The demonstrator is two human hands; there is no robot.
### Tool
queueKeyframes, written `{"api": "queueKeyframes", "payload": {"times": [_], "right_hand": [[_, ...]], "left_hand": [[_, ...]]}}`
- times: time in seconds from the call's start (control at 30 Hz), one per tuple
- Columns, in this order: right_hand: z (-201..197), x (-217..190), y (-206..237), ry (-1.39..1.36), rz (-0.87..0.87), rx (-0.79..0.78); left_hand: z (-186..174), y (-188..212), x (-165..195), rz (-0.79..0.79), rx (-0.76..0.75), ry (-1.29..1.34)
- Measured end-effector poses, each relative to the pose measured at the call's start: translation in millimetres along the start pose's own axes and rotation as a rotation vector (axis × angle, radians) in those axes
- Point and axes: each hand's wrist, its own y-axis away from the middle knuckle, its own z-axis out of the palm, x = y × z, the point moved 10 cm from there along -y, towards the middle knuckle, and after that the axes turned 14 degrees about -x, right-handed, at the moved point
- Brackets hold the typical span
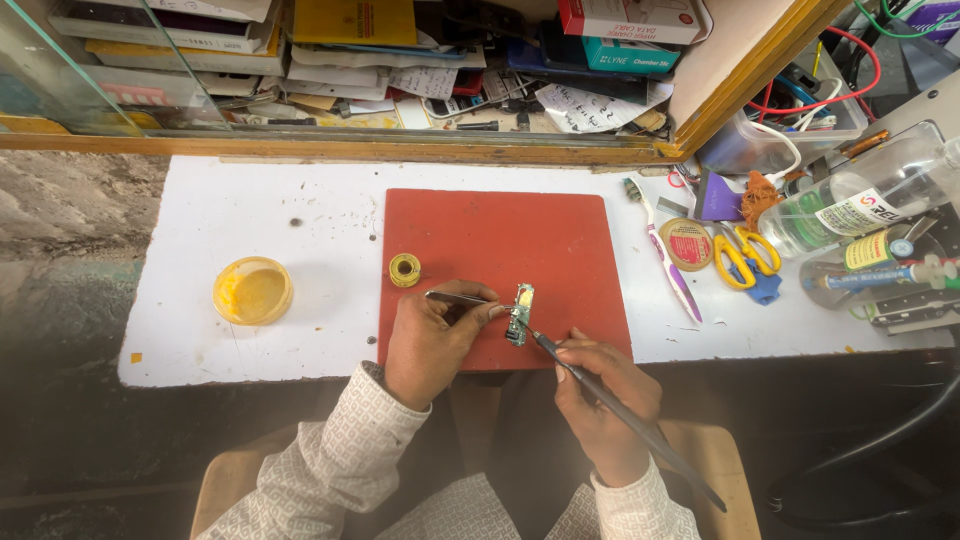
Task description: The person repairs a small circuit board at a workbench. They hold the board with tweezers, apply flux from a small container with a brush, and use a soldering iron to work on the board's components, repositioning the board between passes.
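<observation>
A small green circuit board [520,312] lies near the front edge of a red mat [500,240]. My left hand [432,343] holds metal tweezers [455,298], with its fingertips pressing against the board's left side. My right hand [598,402] grips a grey soldering iron [620,410] like a pen, its tip touching the board's lower end. A small spool of solder wire [405,269] sits on the mat's left edge.
A round yellow tub [253,290] stands on the white tabletop [250,210] to the left. To the right lie a toothbrush [665,255], a round tin [687,244], yellow scissors [742,255] and a clear bottle [860,200]. A glass-fronted shelf [330,145] of boxes and papers runs along the back.
</observation>
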Motion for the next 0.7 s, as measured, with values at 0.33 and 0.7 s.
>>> {"api": "queueKeyframes", "payload": {"times": [0.33,0.7], "right_hand": [[0.5,-1.4,-1.0,0.015,-0.001,0.005],[0.5,-2.5,-2.9,0.015,-0.006,0.001]], "left_hand": [[1.8,-1.1,-3.3,-0.013,-0.003,0.011],[1.1,-0.8,-3.6,-0.016,0.010,0.007]]}}
